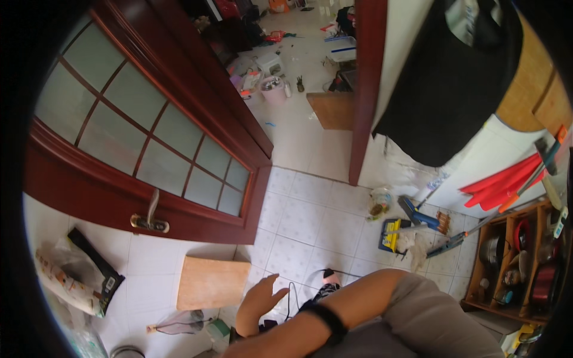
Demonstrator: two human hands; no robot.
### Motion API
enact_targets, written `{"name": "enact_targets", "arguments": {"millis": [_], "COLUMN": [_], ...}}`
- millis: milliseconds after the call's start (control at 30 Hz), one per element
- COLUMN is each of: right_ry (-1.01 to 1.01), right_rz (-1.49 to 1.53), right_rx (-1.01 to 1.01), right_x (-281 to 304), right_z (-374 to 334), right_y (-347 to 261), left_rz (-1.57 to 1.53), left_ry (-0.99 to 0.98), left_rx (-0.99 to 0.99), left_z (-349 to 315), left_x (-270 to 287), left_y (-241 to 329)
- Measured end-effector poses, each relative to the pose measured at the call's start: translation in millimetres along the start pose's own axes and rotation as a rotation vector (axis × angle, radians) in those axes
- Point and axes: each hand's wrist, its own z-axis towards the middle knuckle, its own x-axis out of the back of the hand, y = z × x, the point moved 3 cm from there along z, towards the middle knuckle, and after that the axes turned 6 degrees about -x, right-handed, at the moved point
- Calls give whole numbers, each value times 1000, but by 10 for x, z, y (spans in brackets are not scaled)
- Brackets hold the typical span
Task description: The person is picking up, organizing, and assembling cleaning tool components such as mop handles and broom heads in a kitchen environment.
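My left hand is raised in the lower middle, its fingers stretched out and the thumb apart, with nothing visible in it. A pale wooden board stands just left of it. My right forearm, wearing a black wristband, crosses the lower edge in front of my left arm; my right hand lies beyond the picture. A thin dark cable hangs beside my left hand. Below, a foot shows on the tiled floor.
A red-brown door with frosted panes stands open at left. Through the doorway are a pink bucket and scattered items. Brushes, a yellow-blue mop head and a wooden shelf with pots are at right. A black apron hangs above.
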Motion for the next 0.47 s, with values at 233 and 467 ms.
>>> {"name": "enact_targets", "arguments": {"millis": [233, 467], "right_ry": [-189, -359], "right_rz": [230, 270], "right_rx": [28, 10], "right_x": [1086, 2708], "right_z": [695, 914], "right_y": [530, 841], "left_rz": [-212, -163], "left_ry": [-191, -165], "left_rx": [159, 247], "left_z": [811, 2237], "left_x": [473, 1159], "left_y": [-834, -1402]}}
